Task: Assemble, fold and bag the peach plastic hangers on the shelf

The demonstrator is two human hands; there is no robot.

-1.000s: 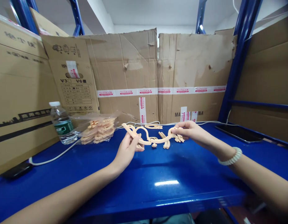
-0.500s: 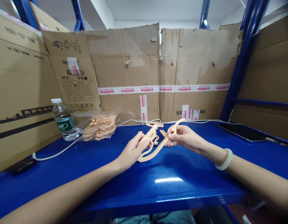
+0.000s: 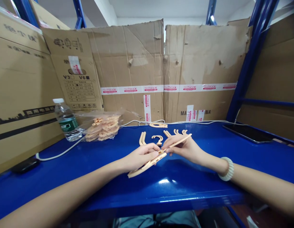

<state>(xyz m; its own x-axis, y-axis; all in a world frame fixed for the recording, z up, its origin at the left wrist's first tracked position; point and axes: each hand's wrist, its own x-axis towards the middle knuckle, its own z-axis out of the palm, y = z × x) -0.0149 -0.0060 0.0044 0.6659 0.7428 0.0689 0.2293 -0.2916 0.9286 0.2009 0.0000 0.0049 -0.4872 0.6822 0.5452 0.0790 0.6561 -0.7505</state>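
Observation:
My left hand (image 3: 140, 157) is closed on a beige plastic folding clothes hanger (image 3: 147, 167), whose slotted lower edge slopes down below the fingers. My right hand (image 3: 188, 148) pinches the same hanger near its middle, with a thin straight part sticking out up and to the right past the knuckles. Both hands meet at the hanger's centre, so the joint there is mostly hidden. Just beyond them on the blue table lie two curved hanger arms (image 3: 142, 138) and a loose hanger hook (image 3: 157, 138). More beige pieces (image 3: 181, 131) lie behind my right hand, partly covered.
At the left, a clear plastic bag (image 3: 104, 126) full of beige parts sits beside a water bottle (image 3: 67, 122). A white cable (image 3: 58, 156) leads to a black object (image 3: 25, 165). A dark phone-like slab (image 3: 248, 133) lies far right. Cardboard sheets (image 3: 132, 69) wall the back.
The hanger has been turned from upright, with its curve showing, to nearly flat and edge-on. My hands have come closer together, uncovering the curved arms behind.

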